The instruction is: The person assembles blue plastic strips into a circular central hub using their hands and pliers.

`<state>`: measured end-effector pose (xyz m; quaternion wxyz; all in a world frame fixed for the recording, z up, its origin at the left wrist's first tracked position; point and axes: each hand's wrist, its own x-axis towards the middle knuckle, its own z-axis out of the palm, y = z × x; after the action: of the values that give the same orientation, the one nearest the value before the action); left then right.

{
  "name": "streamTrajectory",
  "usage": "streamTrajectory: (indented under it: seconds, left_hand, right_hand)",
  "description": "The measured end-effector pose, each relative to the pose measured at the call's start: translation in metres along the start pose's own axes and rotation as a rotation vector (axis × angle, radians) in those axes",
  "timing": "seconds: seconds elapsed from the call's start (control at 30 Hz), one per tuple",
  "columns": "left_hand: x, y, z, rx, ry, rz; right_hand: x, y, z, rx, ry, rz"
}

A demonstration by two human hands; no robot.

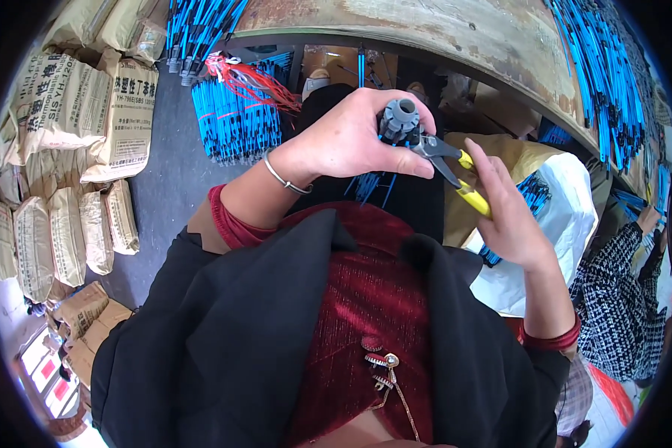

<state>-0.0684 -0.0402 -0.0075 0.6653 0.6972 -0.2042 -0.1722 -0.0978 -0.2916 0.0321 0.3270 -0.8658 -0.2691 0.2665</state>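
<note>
My left hand (351,138) is wrapped round a grey ribbed plastic piece (401,118) with a round hollow end facing up. Thin blue rods (373,187) show below that hand; whether they join the grey piece is hidden. My right hand (511,213) holds a pair of pliers (467,190) by its yellow handles, which stand apart. The pliers' metal head lies against the side of the grey piece, by my left thumb. I cannot make out whether the jaws grip anything.
A worn wooden table (440,26) spans the far side, with blue rods (605,82) piled at its right. Bundled blue rods (235,123) stand on the floor, left. Paper sacks (52,231) line the left. A white sack (567,201) sits right, near another person's patterned sleeve (620,299).
</note>
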Motion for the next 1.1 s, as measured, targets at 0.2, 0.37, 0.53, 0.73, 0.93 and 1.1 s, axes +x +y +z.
streamTrajectory:
  seconds: [0.2,0.37,0.53,0.73,0.93,1.1]
  left_hand:
    - [0.002,-0.002,0.0,-0.001,-0.038,0.022]
    - [-0.002,-0.005,-0.004,-0.006,-0.033,0.055]
    - [-0.002,-0.004,-0.002,-0.001,-0.023,0.036]
    - [-0.002,-0.006,-0.004,-0.023,-0.026,0.035]
    - [-0.003,-0.002,-0.004,-0.009,0.012,0.035]
    - [-0.005,-0.006,-0.007,0.031,-0.037,0.08]
  right_hand:
    - [-0.005,-0.009,-0.016,-0.105,-0.031,0.006]
    - [-0.001,-0.005,-0.001,-0.029,-0.073,0.03]
    - [0.0,-0.024,-0.021,-0.144,0.033,-0.032]
    - [0.007,-0.015,-0.015,-0.15,-0.027,-0.002]
    - [0.006,-0.005,0.014,-0.116,0.089,-0.028]
    - [0.0,-0.016,-0.002,0.265,-0.027,0.172]
